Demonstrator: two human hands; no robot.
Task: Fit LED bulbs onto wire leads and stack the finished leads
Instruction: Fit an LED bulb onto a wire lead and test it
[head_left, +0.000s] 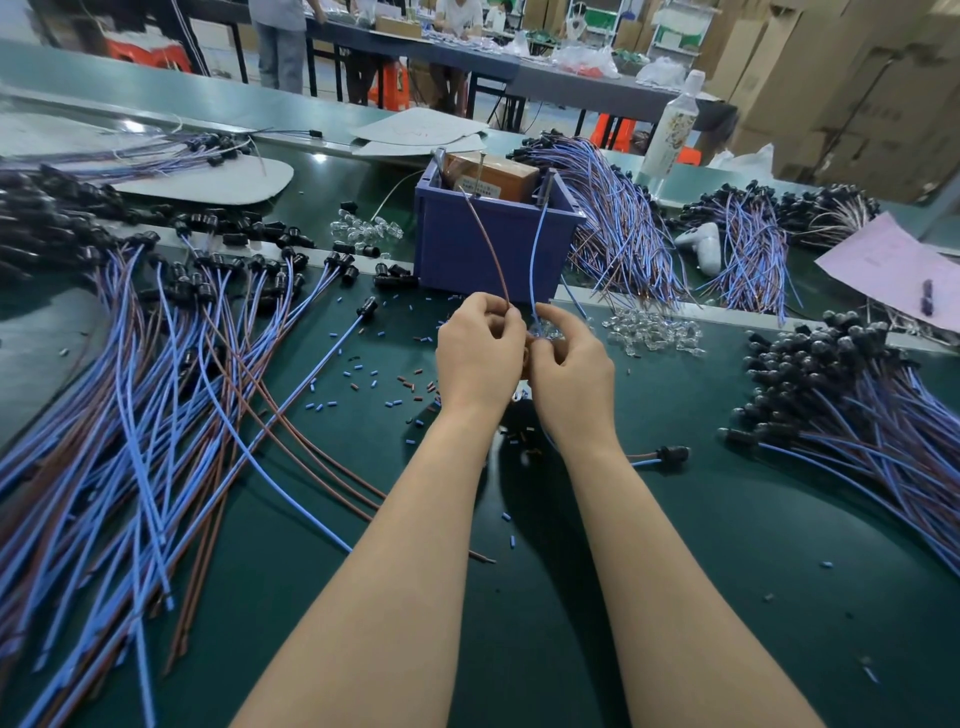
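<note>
Head view: the green counter (727, 545) fills your field. A broad spread of unfitted leads (130, 415) fans out on your left, and the stack of finished leads (857, 395) lies on your right, black caps bunched together. The blue bin (452, 260) stands just beyond your hands, and a heap of clear LED bulbs (652, 330) sits to its right, near your working hand.

Your left hand (480, 353) pinches the brown wire (488, 244) and your right hand (569, 374) pinches the blue wire (531, 260). Both wires rise in front of the bin. I cannot tell whether a bulb sits between your fingertips, since the spot is hidden.

Likely trouble: the two wire ends stand free and springy, so a loose pinch could let one flick out as you press the bulb on. A bulb leg pushed in crooked would probably bend. A dropped bulb would be hard to spot among the scraps of insulation scattered on the counter.

Counted:
- counter: one
- bin: one
- heaps of clear bulbs: two, the second (366, 228) left of the bin
- hands: two
- wires held: two, one brown and one blue
- leads and bulbs: too many to count
</note>
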